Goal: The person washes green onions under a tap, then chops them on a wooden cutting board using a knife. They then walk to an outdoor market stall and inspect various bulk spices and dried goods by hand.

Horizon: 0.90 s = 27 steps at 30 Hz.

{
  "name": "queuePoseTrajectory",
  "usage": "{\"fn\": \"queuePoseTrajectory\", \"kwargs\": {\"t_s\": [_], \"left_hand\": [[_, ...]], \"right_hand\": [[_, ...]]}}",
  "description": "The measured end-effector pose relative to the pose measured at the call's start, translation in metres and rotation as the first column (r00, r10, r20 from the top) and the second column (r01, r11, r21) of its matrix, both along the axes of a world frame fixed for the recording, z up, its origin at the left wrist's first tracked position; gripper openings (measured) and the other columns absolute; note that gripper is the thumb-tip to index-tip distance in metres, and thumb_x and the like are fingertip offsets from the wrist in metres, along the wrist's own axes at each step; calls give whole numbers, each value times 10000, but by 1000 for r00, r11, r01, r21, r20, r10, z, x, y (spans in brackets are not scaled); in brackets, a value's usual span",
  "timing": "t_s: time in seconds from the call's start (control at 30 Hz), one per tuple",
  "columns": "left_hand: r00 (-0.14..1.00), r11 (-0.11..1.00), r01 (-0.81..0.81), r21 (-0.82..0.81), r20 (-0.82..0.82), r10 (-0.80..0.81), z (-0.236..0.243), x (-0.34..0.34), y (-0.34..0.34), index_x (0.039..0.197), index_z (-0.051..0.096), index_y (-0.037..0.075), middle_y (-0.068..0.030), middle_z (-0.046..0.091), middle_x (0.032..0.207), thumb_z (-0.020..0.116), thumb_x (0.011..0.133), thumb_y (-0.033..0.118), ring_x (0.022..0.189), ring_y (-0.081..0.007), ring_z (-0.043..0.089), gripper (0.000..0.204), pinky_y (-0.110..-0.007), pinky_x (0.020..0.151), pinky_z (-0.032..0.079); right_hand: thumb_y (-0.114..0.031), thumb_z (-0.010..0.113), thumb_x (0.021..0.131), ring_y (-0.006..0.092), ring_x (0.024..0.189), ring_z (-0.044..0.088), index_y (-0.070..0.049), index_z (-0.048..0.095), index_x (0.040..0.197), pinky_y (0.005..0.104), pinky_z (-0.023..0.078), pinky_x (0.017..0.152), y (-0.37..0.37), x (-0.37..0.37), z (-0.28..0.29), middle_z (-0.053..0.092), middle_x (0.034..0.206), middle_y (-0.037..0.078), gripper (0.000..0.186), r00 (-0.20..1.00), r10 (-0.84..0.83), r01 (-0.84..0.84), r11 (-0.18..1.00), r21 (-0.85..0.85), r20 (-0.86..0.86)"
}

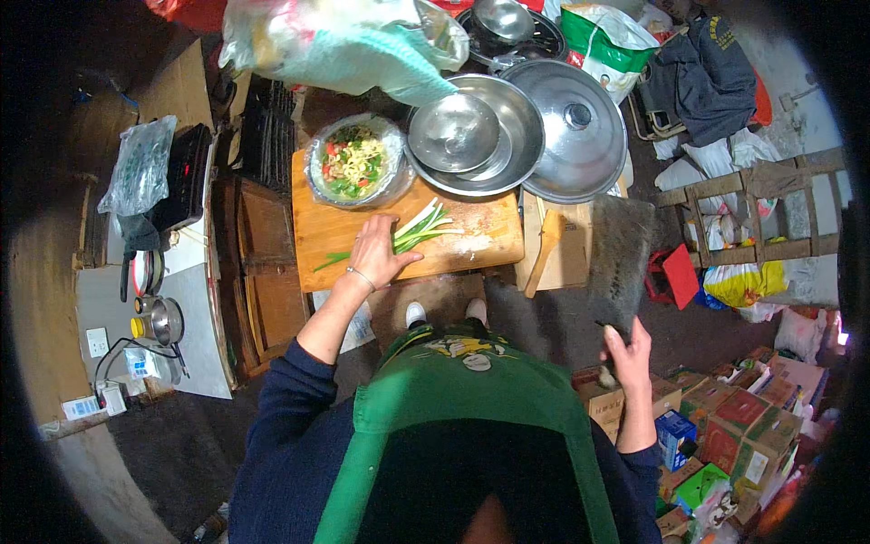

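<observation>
My left hand (376,251) rests on a small bunch of green onions (422,227), its fingers curled over the stalks. White ends show to the right of the hand, and green tips stick out to the left. They lie on a wooden cutting board (489,249) with wet or pale smears on its right part. Off to the right, away from the board, a large dark cleaver (620,263) is raised in my right hand (627,355), which is closed around its handle. A bowl of chopped vegetables (353,165), lined with clear plastic, stands on the board's far left.
Metal bowls (521,172) are stacked at the board's far edge, beside a large lidded pan (580,145). A wooden-handled tool (546,245) lies right of the board. Plastic bags (317,54) fill the far side. A red stool (672,276) and cardboard boxes (743,435) are to the right.
</observation>
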State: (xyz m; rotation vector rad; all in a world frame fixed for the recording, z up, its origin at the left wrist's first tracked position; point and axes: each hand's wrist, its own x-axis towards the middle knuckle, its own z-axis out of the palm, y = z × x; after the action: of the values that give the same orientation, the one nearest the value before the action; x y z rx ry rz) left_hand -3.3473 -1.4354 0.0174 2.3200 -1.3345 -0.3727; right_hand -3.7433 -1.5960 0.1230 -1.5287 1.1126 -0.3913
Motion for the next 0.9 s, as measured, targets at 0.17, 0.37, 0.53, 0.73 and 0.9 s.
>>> {"fn": "queuePoseTrajectory", "kwargs": {"t_s": [0.17,0.37,0.53,0.73,0.9], "left_hand": [[999,999,49,15,-13,-49,4,-2,27,1075,494,2,-198,521,1028,761,665,206,990,-388,491,530,-455,862,410],[998,980,60,-190,-4,-62,-10,-14,37,1062,485,-5,-199,517,1025,734,655,93,973,-384,502,488,-447,836,424],[995,931,97,-352,44,-88,-19,-19,37,995,533,16,-182,522,1043,691,686,70,956,-365,510,351,-427,819,434],[995,899,97,-426,56,-81,-36,-16,36,897,608,30,-140,565,943,637,739,57,905,-339,532,163,-411,784,442],[994,920,104,-377,0,-113,-40,-14,37,880,607,36,-138,574,950,614,734,59,930,-339,531,148,-412,800,444]], "right_hand": [[-130,571,872,260,630,582,18,572,937,350,480,597,22,74,-8,564,719,149,162,902,356,-430,780,-454,-243],[-210,472,917,405,784,582,-17,487,936,486,468,647,49,148,-19,593,879,210,194,671,589,-741,555,-378,-451],[-196,473,907,406,726,592,-1,474,893,484,471,604,52,170,-26,599,813,219,195,590,621,-807,452,-379,-516],[-32,482,792,403,646,611,52,426,879,469,487,560,50,183,-29,598,682,252,133,425,648,-905,283,-319,-632],[0,491,744,387,638,625,85,421,921,457,504,565,44,203,-31,600,654,238,209,362,659,-928,184,-325,-660]]}}
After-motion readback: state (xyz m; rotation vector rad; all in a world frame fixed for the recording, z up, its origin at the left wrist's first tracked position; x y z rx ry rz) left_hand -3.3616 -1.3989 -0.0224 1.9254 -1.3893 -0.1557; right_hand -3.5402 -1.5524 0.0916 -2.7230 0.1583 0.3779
